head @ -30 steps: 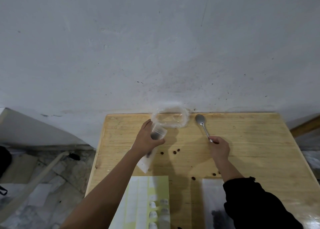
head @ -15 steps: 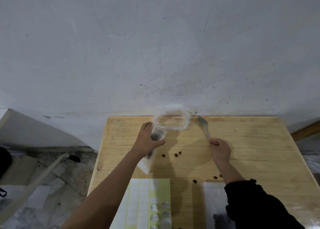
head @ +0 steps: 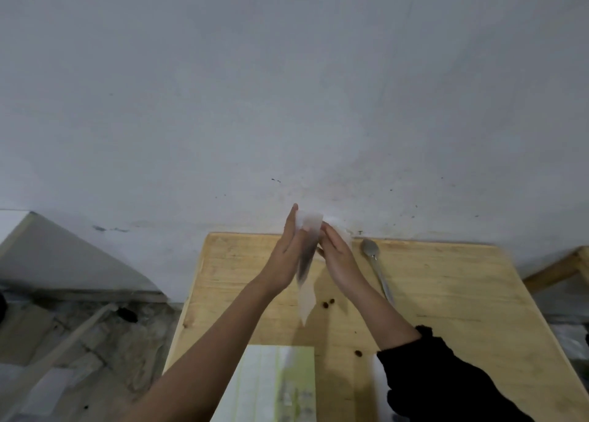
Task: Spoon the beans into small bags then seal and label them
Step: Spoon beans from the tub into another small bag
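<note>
Mid-frame, the flat left hand point(head: 285, 255) backs the small bag point(head: 306, 294); right hand point(head: 336, 259) grip unclear; best press the seal evenly.

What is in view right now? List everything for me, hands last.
small bag: one, clear with dark beans inside, held upright between both hands above the table.
spoon: one, silver, lying on the table right of the hands.
loose beans: at least three, dark, on the table; two under the bag, one near the sleeve.
label sheet: one, white and pale green, at the table's near edge.
table: one, light wood, against the wall.
wall: grey, marked.
left hand: fingers straight, flat against the bag's left side.
right hand: touches the bag's upper right edge; grip too blurred to tell; black sleeve.
</note>
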A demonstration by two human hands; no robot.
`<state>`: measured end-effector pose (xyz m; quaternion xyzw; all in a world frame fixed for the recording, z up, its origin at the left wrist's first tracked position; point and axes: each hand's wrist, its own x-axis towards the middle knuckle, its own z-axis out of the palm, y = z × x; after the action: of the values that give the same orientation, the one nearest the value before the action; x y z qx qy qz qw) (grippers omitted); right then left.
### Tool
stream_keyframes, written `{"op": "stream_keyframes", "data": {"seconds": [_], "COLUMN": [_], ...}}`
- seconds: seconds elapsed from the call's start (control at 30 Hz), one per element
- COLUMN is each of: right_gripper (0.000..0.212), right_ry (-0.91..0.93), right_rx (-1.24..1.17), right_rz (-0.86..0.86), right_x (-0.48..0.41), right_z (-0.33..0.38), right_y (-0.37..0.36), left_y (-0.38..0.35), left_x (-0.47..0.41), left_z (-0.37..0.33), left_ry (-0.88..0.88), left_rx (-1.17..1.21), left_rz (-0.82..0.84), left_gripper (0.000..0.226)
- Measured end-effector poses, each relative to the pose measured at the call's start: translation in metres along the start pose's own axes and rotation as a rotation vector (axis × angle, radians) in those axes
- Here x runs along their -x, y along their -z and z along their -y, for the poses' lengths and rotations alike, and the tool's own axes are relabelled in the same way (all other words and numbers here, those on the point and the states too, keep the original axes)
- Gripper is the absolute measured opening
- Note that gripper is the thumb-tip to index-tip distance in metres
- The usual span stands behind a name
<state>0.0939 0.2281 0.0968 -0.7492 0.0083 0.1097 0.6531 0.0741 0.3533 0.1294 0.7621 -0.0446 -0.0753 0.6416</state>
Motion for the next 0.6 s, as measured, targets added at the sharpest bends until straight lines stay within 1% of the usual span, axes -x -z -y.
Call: {"op": "stream_keyframes", "data": {"seconds": [0.07, 0.1, 0.17, 0.2, 0.27, 0.33, 0.4, 0.53, 0.6], "right_gripper": [0.036, 0.032, 0.025, 0.024, 0.022, 0.015, 0.01, 0.01, 0.014], "right_ry": [0.031, 0.058, 0.104, 0.117, 0.143, 0.18, 0.219, 0.232, 0.244], "right_rx": [-0.022, -0.025, -0.05, -0.06, -0.086, -0.109, -0.131, -0.079, -0.042], "right_rz": [-0.088, -0.151, -0.282, -0.334, -0.397, -0.412, -0.401, -0.418, -0.431], "right_x": [0.005, 0.009, 0.015, 0.019, 0.026, 0.032, 0.038, 0.048, 0.051], "right_z": [0.006, 0.009, 0.014, 0.016, 0.021, 0.028, 0.034, 0.046, 0.053], "right_y": [-0.002, 0.0, 0.006, 0.01, 0.018, 0.025, 0.031, 0.048, 0.057], "left_y": [0.0, 0.002, 0.004, 0.005, 0.003, 0.0, -0.006, -0.016, -0.021], "left_x": [0.003, 0.004, 0.009, 0.01, 0.012, 0.012, 0.013, 0.01, 0.008], "left_z": [-0.003, -0.003, -0.001, 0.001, 0.003, 0.003, -0.004, -0.024, -0.034], "left_ry": [-0.047, -0.062, -0.054, -0.048, -0.031, -0.017, -0.034, -0.097, -0.132], "left_rx": [0.049, 0.08, 0.128, 0.16, 0.27, 0.353, 0.395, 0.408, 0.388], "left_rz": [-0.031, -0.038, -0.053, -0.055, -0.069, -0.121, -0.16, -0.162, -0.157], "left_gripper": [0.053, 0.047, 0.028, 0.025, 0.026, 0.031, 0.029, 0.023, 0.022]}}
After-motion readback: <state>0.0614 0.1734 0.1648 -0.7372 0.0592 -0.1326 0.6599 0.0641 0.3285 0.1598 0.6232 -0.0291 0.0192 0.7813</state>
